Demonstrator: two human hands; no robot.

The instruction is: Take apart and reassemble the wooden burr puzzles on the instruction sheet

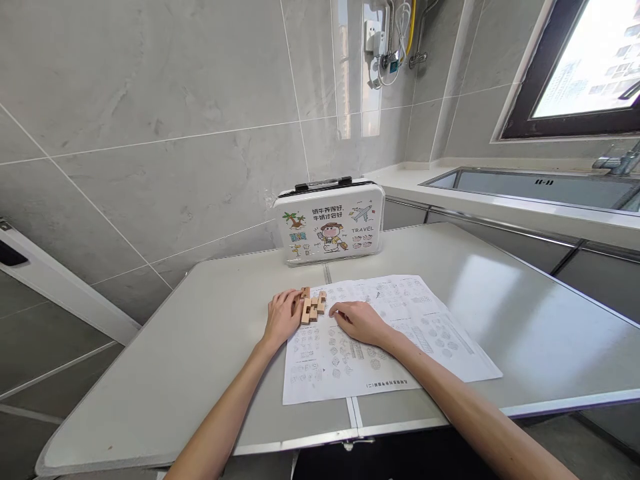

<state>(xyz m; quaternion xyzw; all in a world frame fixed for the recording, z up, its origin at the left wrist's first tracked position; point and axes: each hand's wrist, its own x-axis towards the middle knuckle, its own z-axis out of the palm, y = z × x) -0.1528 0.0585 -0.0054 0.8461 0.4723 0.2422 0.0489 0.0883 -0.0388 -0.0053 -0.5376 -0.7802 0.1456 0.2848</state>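
A small cluster of wooden puzzle blocks lies on the grey folding table, at the top left corner of a printed sheet of diagrams. My left hand rests just left of the blocks, fingers curled, fingertips touching their left edge. My right hand lies on the paper just right of the blocks, fingers bent and pointing toward them. Neither hand lifts a block.
A white tin case with cartoon travel pictures stands upright at the table's back edge against the tiled wall. A steel sink with a tap sits in the counter at the right, under a window. Pipes and a socket hang on the wall.
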